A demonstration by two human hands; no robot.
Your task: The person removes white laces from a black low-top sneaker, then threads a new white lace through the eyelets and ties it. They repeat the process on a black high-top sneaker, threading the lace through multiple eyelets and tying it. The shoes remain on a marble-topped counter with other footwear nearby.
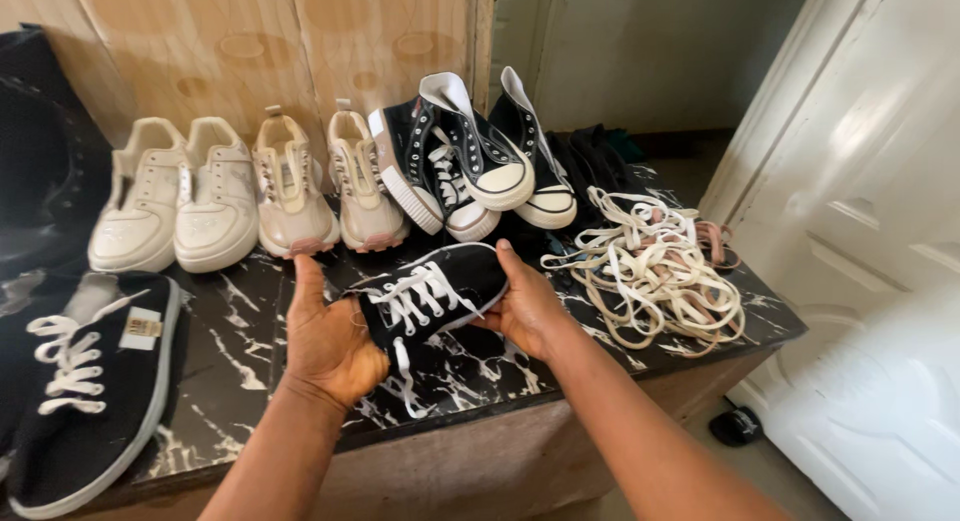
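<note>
At the far left a black canvas low-top sneaker with white laces lies on the black marble-patterned tabletop, its heel past the front edge. Behind it stand a pair of cream leather sneakers and a pair of beige lace-up trainers. The left hand cups the heel end of a matching black canvas sneaker, fingers closed around it; the right hand grips the toe end likewise, holding the shoe just above the tabletop. Behind are black high-top sneakers with white toe caps. To the right lies a heap of loose cream shoelaces. The held shoe's dangling lace could snag, and the overhanging sneaker may slide off if nudged.
</note>
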